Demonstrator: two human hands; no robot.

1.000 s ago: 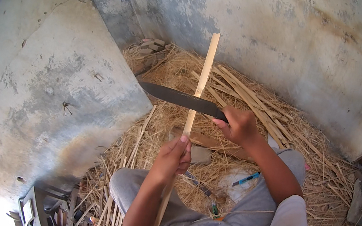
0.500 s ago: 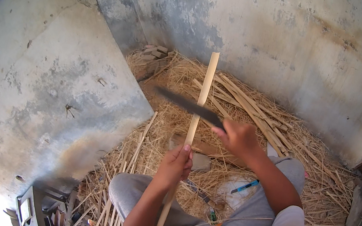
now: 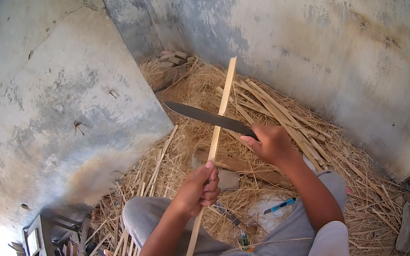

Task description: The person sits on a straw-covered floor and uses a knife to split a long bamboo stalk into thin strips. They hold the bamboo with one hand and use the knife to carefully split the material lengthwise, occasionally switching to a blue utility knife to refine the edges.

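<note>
My left hand (image 3: 199, 189) is closed around a long, pale bamboo strip (image 3: 226, 91). The strip stands up and away from me, its lower end reaching down over my lap. In my right hand (image 3: 270, 142) is the handle of a big knife (image 3: 201, 115) with a dark, broad blade. The blade lies across the strip above my left hand, its tip pointing left. Whether its edge bites into the strip I cannot tell.
Shavings (image 3: 194, 91) cover the floor around my crossed legs. A bundle of split strips (image 3: 284, 116) lies by the back wall. Near my right knee is a blue box cutter (image 3: 280, 206). A wooden block (image 3: 229, 180) sits before me, and a leaning slab (image 3: 70, 101) stands at left.
The knife blade has swung to a more level angle and is no longer blurred. The strip has turned in my left hand, showing a narrower side, and its top has shifted left.
</note>
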